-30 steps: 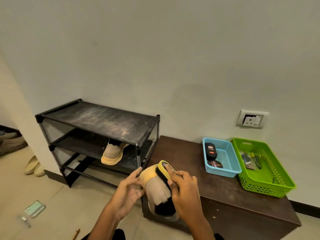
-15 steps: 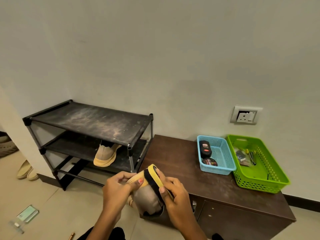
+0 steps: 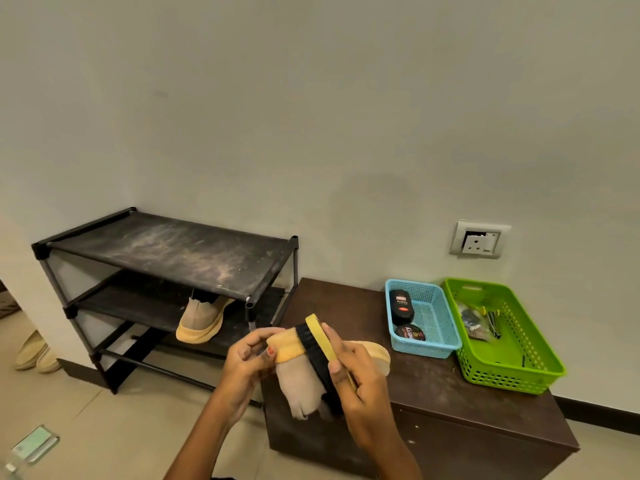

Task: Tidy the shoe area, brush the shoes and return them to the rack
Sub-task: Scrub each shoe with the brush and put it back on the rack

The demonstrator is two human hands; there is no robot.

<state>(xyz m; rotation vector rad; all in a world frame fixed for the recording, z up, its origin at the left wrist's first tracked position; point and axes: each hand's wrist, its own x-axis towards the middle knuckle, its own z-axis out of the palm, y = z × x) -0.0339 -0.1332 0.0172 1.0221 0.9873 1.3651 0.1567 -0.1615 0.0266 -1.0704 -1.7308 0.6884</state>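
The beige shoe [image 3: 298, 382] hangs above the front left corner of the brown cabinet [image 3: 426, 386]. The left hand [image 3: 247, 362] has its fingers curled round the shoe's yellow-soled end. The right hand [image 3: 356, 379] grips the yellow-backed brush [image 3: 322, 337], bristles against the shoe. A second shoe [image 3: 202, 322] sits on the rack [image 3: 166, 251] left of the cabinet. A blue basket [image 3: 426, 349] and a green basket [image 3: 502, 379] stand on the cabinet top.

"Cherry" on polish tin [image 3: 411, 333]

Shoe [image 3: 298, 386] partly behind brush [image 3: 317, 355]
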